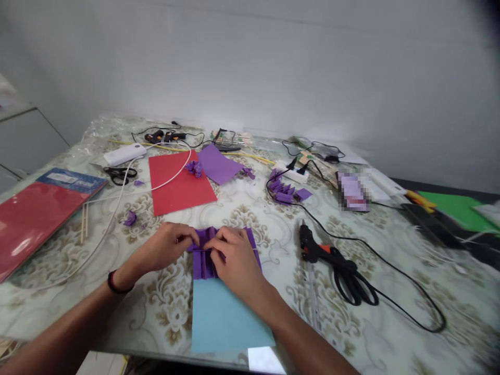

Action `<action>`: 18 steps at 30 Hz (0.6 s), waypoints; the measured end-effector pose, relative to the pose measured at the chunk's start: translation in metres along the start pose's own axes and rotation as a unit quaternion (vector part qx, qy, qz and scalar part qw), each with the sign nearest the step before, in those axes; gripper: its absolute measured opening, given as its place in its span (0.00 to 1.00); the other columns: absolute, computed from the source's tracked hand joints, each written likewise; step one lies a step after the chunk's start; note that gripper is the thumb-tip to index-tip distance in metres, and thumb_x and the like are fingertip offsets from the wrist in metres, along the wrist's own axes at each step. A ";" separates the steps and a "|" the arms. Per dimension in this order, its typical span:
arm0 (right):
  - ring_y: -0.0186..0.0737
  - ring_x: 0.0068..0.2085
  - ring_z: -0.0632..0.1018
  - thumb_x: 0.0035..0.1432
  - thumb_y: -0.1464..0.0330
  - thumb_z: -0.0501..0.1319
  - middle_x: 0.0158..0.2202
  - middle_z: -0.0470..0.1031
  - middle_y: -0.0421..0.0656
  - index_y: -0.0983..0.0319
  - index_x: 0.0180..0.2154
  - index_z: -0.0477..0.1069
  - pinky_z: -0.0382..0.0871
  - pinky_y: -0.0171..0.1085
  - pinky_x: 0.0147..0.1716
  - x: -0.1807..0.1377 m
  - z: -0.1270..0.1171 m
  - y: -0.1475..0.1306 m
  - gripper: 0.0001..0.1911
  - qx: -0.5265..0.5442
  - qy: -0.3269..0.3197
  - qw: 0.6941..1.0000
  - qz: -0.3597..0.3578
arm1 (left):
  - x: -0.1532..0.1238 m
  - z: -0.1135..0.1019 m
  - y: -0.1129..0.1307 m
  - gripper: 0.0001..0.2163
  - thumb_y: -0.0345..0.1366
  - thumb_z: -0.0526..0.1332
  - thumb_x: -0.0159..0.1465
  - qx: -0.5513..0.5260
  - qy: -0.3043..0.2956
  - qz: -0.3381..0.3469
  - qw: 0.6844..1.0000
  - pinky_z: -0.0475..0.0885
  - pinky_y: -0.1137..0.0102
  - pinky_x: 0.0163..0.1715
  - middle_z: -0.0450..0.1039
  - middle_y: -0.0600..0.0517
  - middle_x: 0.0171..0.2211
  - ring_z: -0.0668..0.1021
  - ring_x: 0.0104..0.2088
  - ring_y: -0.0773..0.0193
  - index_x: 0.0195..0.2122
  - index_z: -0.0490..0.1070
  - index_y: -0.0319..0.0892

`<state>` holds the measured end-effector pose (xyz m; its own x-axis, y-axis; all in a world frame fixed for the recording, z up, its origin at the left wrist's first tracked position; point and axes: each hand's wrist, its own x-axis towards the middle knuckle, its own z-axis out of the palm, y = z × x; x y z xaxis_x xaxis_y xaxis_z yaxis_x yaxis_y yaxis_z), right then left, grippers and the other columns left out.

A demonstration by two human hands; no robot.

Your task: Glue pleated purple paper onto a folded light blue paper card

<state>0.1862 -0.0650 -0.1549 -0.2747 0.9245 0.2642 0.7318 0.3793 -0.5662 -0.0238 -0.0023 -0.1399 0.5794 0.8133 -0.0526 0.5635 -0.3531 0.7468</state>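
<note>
A pleated strip of purple paper (203, 265) lies across the top of a light blue sheet (228, 317) near the table's front edge. At the strip's left end, my left hand (174, 242) is closed, its fingertips pinching the folded paper. My right hand (234, 255) rests over the middle of the strip, fingers bent and pressed onto the pleats. A thin pale line runs across the folds between the hands; whether it is string or a crease I cannot tell. My right hand and forearm hide part of both papers.
Right of my hands lie a black glue gun (318, 247) and black-handled scissors (351, 284), its cord looping around. Behind are a red sheet (175, 187), a purple sheet (219, 165), pleated purple pieces (283, 190) and a power strip (292, 172). A red folder (35, 213) lies left.
</note>
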 end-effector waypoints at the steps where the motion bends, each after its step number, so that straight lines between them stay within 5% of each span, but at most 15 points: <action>1: 0.44 0.42 0.76 0.63 0.81 0.60 0.37 0.74 0.43 0.59 0.39 0.84 0.61 0.46 0.47 0.000 0.000 0.000 0.16 0.004 -0.003 1.000 0.002 | 0.000 0.000 -0.001 0.14 0.28 0.55 0.63 0.003 -0.008 0.007 1.000 0.67 0.72 0.34 0.80 0.55 0.30 0.77 0.30 0.65 0.34 0.82 0.44; 13: 0.43 0.45 0.77 0.64 0.79 0.62 0.41 0.76 0.42 0.59 0.40 0.81 0.61 0.47 0.50 0.002 -0.003 0.001 0.12 0.036 -0.039 0.999 0.006 | 0.000 0.000 0.000 0.16 0.31 0.52 0.70 0.023 -0.049 0.018 0.998 0.70 0.69 0.42 0.82 0.52 0.39 0.80 0.38 0.62 0.43 0.81 0.45; 18: 0.44 0.48 0.77 0.65 0.74 0.68 0.45 0.76 0.43 0.59 0.41 0.79 0.61 0.48 0.54 0.002 -0.006 0.004 0.05 0.041 -0.052 0.998 0.007 | -0.001 0.001 0.001 0.11 0.43 0.60 0.71 0.043 -0.069 0.013 0.997 0.67 0.71 0.34 0.78 0.53 0.34 0.76 0.32 0.63 0.41 0.80 0.44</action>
<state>0.1921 -0.0620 -0.1517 -0.3312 0.9269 0.1767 0.6840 0.3649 -0.6317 -0.0229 -0.0041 -0.1401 0.6668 0.7338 -0.1301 0.5926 -0.4163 0.6895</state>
